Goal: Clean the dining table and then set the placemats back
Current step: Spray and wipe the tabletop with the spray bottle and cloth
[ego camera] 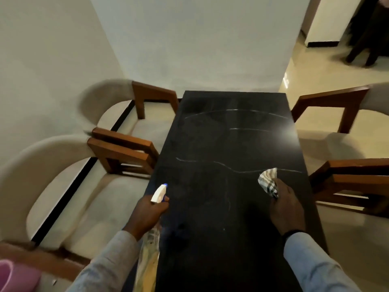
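Note:
The dining table [227, 144] is a long black slab with thin white veins, running away from me to the wall. My left hand [147, 213] grips a spray bottle [159, 193] by its white trigger head, nozzle pointing forward over the table's left edge; the clear body with yellowish liquid hangs below my wrist. My right hand [285, 207] rests over the table's right side, closed on a checked cloth [269, 182] that sticks out ahead of my fingers. No placemats are in view.
Two cream upholstered chairs [69, 186] with brown wooden arms stand along the left side, and two more chairs [345, 182] on the right. A pink object [14, 277] sits at the bottom left. Dark furniture legs [362, 53] stand on the tiled floor at top right.

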